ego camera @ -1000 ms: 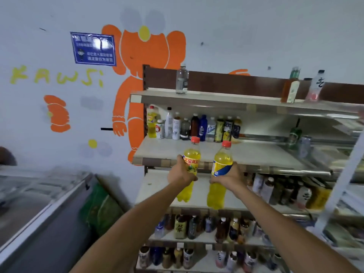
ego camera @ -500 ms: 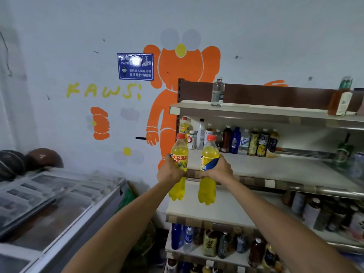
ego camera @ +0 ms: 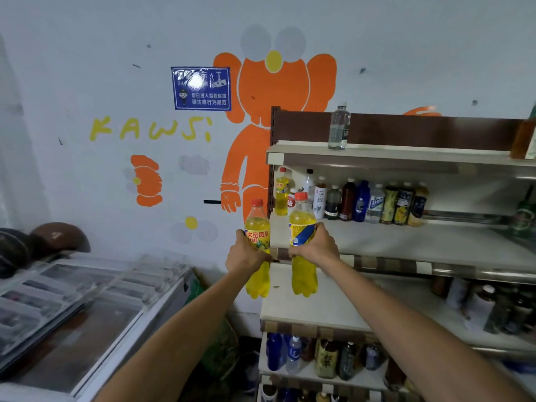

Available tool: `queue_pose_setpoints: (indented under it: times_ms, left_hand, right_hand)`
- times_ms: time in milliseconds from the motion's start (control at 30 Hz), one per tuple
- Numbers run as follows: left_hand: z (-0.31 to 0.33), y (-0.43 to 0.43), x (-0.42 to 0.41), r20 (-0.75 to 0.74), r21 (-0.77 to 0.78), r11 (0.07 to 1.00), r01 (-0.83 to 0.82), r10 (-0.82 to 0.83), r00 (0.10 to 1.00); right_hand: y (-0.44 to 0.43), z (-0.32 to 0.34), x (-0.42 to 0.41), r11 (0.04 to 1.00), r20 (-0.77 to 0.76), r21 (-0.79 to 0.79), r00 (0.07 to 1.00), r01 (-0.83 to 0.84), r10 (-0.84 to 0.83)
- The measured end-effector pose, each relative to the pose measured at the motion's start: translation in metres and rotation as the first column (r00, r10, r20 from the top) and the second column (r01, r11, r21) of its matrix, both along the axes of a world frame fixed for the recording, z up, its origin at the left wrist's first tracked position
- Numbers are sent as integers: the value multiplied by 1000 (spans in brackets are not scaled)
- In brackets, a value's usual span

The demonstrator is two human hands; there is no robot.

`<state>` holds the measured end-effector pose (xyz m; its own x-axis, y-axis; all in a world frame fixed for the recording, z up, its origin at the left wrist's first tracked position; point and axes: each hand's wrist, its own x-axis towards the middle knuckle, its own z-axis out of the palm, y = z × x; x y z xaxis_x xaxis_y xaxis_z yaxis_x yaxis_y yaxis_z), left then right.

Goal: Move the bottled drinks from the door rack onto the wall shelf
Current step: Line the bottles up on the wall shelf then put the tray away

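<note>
Right now both my arms stretch forward, each hand carrying one bottle of yellow soda. My left hand (ego camera: 246,255) wraps its fingers round the middle of a red-capped pineapple soda bottle (ego camera: 257,227) with a red and yellow label. My right hand (ego camera: 315,250) grips the waist of a second yellow bottle (ego camera: 301,223), which has an orange-red cap and a blue and yellow label. Both bottles are upright and side by side, held in the air just in front of the left end of the wall shelf (ego camera: 406,242), about level with its second tier. That tier has a row of mixed drinks (ego camera: 362,203) along its back and bare white surface in front of them. A lone water bottle (ego camera: 338,126) stands on the top tier. A chest freezer (ego camera: 87,314) sits low to my left. The door rack is out of view.

I judge this to be the carrying step, close to its end: the bottles are at the shelf but not yet set down. The next move calls for lifting both over the front lip, shifting them right onto the bare surface, lowering them flat on their bases, and letting go without knocking the back row.
</note>
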<state>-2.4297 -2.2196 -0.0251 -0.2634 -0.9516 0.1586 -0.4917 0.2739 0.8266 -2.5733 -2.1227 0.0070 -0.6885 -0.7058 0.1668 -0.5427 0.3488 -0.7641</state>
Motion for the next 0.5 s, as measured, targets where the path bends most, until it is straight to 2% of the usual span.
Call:
queue_pose_setpoints:
  times_ms: [500]
  left_hand:
    - [11, -119, -78, -21, -29, 999, 22, -22, 1000]
  right_hand:
    - [-128, -6, -76, 999, 15, -34, 1000, 7, -6]
